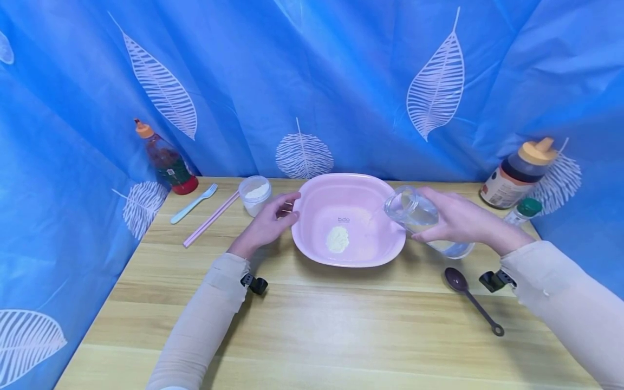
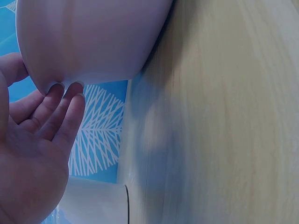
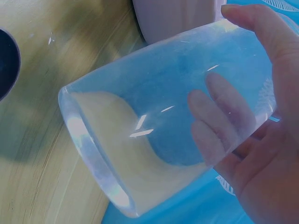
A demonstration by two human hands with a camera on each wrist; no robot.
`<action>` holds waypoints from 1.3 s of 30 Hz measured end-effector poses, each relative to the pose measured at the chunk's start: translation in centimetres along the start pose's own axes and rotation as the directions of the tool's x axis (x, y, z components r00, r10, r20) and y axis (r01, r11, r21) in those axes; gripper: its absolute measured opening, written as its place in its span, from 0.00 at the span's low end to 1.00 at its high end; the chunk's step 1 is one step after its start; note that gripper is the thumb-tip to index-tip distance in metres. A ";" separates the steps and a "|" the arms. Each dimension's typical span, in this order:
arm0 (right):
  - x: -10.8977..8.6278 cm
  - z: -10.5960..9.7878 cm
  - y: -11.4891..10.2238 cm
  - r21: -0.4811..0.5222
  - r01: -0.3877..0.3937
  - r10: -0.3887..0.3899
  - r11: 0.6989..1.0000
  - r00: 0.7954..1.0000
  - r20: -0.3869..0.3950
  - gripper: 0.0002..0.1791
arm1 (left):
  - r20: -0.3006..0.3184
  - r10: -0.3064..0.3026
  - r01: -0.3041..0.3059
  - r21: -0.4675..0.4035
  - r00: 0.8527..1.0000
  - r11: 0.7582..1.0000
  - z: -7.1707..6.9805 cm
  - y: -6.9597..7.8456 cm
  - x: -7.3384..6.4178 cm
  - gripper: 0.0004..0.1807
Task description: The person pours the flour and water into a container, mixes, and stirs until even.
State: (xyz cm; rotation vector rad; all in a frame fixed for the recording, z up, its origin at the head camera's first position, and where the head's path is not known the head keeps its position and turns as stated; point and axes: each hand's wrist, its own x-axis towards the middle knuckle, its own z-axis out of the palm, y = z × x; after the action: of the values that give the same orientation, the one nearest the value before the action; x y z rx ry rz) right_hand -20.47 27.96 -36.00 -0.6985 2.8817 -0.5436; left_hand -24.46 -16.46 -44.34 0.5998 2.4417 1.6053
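A pink basin sits on the wooden table, with a small heap of white powder on its bottom. My left hand grips the basin's left rim; in the left wrist view the thumb is at the edge and the fingertips are tucked under the lip. In my right hand is a clear wide-mouthed bottle, tipped to the left with its mouth over the basin's right rim. Clear liquid shows inside it, and a thin stream runs from the mouth into the basin.
Left of the basin are a jar of white powder, pink chopsticks, a light blue fork and a red sauce bottle. On the right lie a dark spoon, a green-capped shaker and a brown sauce bottle.
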 end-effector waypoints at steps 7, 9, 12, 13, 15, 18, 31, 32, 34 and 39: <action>-0.1 -0.1 0.1 -0.016 0.014 -0.014 1.000 1.000 -0.004 0.52 | 0.002 -0.007 0.007 0.000 1.000 1.000 0.0 0.2 -0.1 0.32; -0.1 -0.1 0.1 -0.017 0.017 -0.017 1.000 1.000 -0.003 0.52 | 0.001 -0.008 0.008 0.001 1.000 1.000 0.0 0.2 -0.1 0.32; -0.1 -0.2 0.1 -0.017 0.017 -0.017 1.000 1.000 0.000 0.52 | -0.001 -0.006 0.006 0.005 1.000 1.000 0.0 0.1 0.0 0.32; -0.1 -0.2 0.1 -0.016 0.015 -0.015 1.000 1.000 0.003 0.52 | -0.002 -0.007 0.007 0.006 1.000 1.000 0.0 0.1 0.0 0.32; 0.0 -0.2 0.0 -0.012 0.010 -0.010 1.000 1.000 0.010 0.53 | -0.004 -0.007 0.007 0.009 1.000 1.000 0.0 0.0 0.0 0.32; 0.0 -0.3 0.0 -0.005 0.001 -0.001 1.000 1.000 0.021 0.54 | -0.005 -0.011 0.011 0.008 1.000 1.000 0.0 0.0 0.0 0.32; 0.1 -0.4 0.0 -0.001 -0.003 0.003 1.000 0.999 0.043 0.53 | -0.005 -0.011 0.011 0.005 1.000 1.000 0.1 0.0 -0.1 0.32; 0.1 -0.4 0.0 0.001 -0.005 0.005 1.000 0.999 0.048 0.53 | -0.006 -0.014 0.014 0.008 1.000 1.000 0.1 0.0 -0.1 0.32; 0.1 -0.4 -0.1 0.005 -0.005 0.005 1.000 0.999 0.054 0.53 | -0.007 -0.020 0.020 0.012 1.000 1.000 0.1 0.1 -0.2 0.32; 0.2 -0.5 0.0 -0.010 0.003 -0.003 1.000 0.999 0.053 0.53 | -0.005 -0.021 0.022 0.018 1.000 1.000 0.1 0.3 -0.2 0.32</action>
State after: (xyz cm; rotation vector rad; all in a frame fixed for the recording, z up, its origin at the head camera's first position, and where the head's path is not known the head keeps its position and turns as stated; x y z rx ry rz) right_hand -20.71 28.01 -35.53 -0.7082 2.8364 -0.5031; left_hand -24.19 -16.37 -44.16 0.5713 2.4601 1.5799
